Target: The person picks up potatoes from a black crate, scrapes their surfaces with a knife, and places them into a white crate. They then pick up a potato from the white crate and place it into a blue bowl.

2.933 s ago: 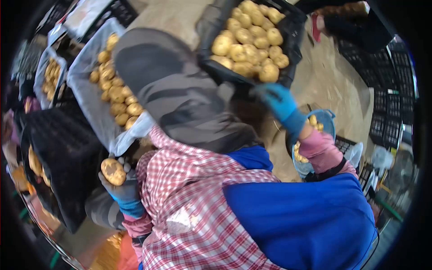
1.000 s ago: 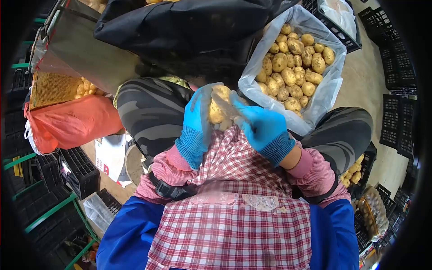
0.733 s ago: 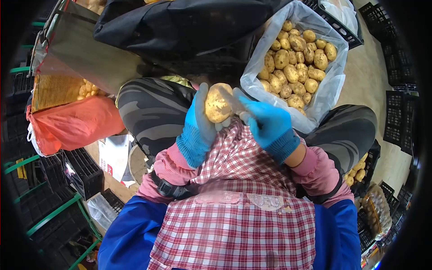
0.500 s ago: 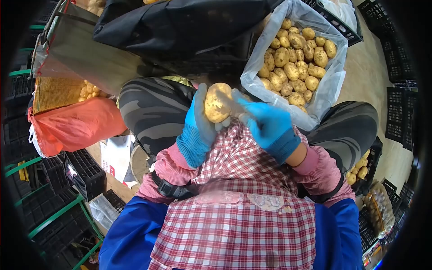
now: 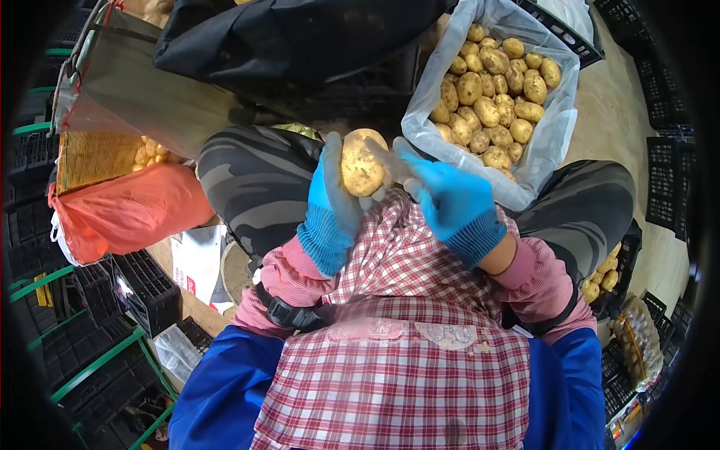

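Wrapped around a large yellow potato (image 5: 363,166) is my left hand (image 5: 335,196), in a blue and grey glove. Brown dirt patches mark the potato's skin. My right hand (image 5: 450,196), gloved the same way, is closed just to the right of it. A greyish, blurred object (image 5: 390,163) reaches from my right fingers to the potato's surface; motion smears it, and I cannot make out what it is. Both hands are above my lap, over the red checked apron (image 5: 397,375).
A crate lined with a pale plastic bag (image 5: 551,154) holds several potatoes at the upper right. Black cloth (image 5: 300,45) covers something in front. A red sack (image 5: 135,210) lies at left, near stacked black crates (image 5: 146,289). More potatoes (image 5: 604,277) are at right.
The potato has turned slightly in my left hand, showing more dirt on its lower part. My right hand has shifted slightly to the right.
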A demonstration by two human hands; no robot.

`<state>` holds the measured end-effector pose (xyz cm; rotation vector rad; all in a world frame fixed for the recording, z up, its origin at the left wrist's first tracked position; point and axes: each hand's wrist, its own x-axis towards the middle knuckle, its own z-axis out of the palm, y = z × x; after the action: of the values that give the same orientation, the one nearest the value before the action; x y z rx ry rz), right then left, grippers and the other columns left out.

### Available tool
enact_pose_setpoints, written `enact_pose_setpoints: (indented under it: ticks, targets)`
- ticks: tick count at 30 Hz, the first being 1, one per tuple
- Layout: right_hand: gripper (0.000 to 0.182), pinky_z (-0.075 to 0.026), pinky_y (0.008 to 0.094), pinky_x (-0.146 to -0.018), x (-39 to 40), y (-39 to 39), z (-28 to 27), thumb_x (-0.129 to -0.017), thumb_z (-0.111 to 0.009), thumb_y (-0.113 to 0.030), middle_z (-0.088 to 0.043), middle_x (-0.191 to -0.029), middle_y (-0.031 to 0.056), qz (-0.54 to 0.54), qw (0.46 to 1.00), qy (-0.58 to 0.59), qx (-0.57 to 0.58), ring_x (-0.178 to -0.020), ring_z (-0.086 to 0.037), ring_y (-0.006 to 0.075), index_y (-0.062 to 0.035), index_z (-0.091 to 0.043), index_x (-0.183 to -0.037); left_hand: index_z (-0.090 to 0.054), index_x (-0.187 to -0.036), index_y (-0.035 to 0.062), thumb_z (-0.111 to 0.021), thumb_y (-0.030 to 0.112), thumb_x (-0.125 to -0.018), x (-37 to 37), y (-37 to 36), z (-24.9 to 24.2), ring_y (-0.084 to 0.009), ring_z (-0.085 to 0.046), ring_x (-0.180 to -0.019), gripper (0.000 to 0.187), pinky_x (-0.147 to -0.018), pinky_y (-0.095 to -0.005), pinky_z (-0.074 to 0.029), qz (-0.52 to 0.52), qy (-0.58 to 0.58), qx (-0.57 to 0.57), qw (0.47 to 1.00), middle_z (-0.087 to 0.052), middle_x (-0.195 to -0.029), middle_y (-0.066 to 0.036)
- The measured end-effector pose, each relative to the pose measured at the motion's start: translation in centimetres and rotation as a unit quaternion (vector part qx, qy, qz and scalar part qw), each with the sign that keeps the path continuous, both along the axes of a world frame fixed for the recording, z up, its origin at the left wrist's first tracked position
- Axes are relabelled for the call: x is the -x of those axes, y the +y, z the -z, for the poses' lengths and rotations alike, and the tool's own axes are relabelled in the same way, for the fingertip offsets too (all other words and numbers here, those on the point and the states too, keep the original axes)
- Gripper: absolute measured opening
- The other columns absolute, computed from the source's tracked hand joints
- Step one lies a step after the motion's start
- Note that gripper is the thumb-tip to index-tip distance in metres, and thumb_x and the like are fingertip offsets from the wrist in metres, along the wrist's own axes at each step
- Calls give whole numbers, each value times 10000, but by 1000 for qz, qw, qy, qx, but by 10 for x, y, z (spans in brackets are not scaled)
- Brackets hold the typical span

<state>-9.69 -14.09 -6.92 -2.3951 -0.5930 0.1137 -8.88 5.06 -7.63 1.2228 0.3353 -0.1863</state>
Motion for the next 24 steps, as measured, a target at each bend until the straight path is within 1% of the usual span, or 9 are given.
enact_pose_setpoints:
  ticks: [2,5,8,11,13,15,18,21,24]
  targets:
    - [517,-542,455,-591,2,-1,2,-959,-565,-299,-663,-795,114,-24,999,-16,46,-692,-678,315,-201,-490,-1461,-596,-1140,43,-221,487,-1088,0,-1,-3,-125,-664,-824,583,-729,-255,-552,7,-36,-54,998,-673,-964,-77]
    - [482,-550,445,-595,4,5,-10,-963,-565,-302,-657,-765,97,-43,994,2,100,-683,-680,293,-195,-527,-1431,-592,-1149,28,-219,472,-1091,2,-2,-6,-145,-674,-850,583,-749,-269,-558,21,-142,-280,949,-677,-988,-96]
    - [520,-548,443,-587,-7,2,-5,-949,-580,-281,-653,-753,98,21,996,-18,85,-672,-677,293,-186,-498,-1453,-594,-1146,10,-201,463,-1093,-1,-3,-5,-163,-680,-867,602,-778,-278,-556,7,-8,-84,996,-678,-1003,-107]
    - [549,-542,434,-575,2,2,-5,-921,-609,-267,-647,-742,94,-50,990,-40,124,-645,-666,286,-189,-497,-1453,-595,-1138,1,-193,462,-1094,2,-10,-13,-168,-683,-858,613,-783,-282,-556,4,-81,-168,982,-677,-1002,-107]
    - [570,-537,425,-585,-4,0,-5,-904,-626,-255,-643,-742,90,-11,994,-50,97,-652,-666,274,-184,-497,-1455,-595,-1134,-2,-187,461,-1094,2,-7,-13,-168,-683,-859,619,-783,-283,-555,28,-105,-184,977,-678,-1004,-109]
    - [575,-531,411,-595,-3,-1,-6,-892,-638,-248,-638,-742,83,-10,993,-60,99,-661,-665,258,-178,-508,-1447,-581,-1158,2,-177,467,-1095,-2,6,-2,-161,-680,-881,619,-796,-282,-560,66,5,-49,997,-677,-1013,-111]
    - [568,-521,391,-611,-2,-4,-9,-884,-647,-245,-630,-747,71,-30,988,-71,132,-674,-661,237,-172,-526,-1434,-520,-1171,-5,-186,380,-1112,0,3,9,-145,-668,-804,513,-719,-243,-570,54,-82,-191,977,-651,-935,-96]
    - [580,-512,383,-618,-2,-4,-8,-881,-647,-240,-629,-762,65,-26,988,-58,138,-680,-658,229,-181,-518,-1444,-549,-1205,5,-186,501,-1087,0,7,3,-166,-687,-915,626,-826,-282,-572,75,-40,-109,990,-677,-1035,-112]
    - [586,-511,378,-614,-1,-6,-13,-879,-648,-236,-626,-768,58,-35,986,-71,149,-675,-655,225,-199,-516,-1449,-553,-1195,-1,-184,483,-1092,0,5,-1,-174,-690,-931,618,-821,-282,-574,55,-20,-89,994,-677,-1048,-121]
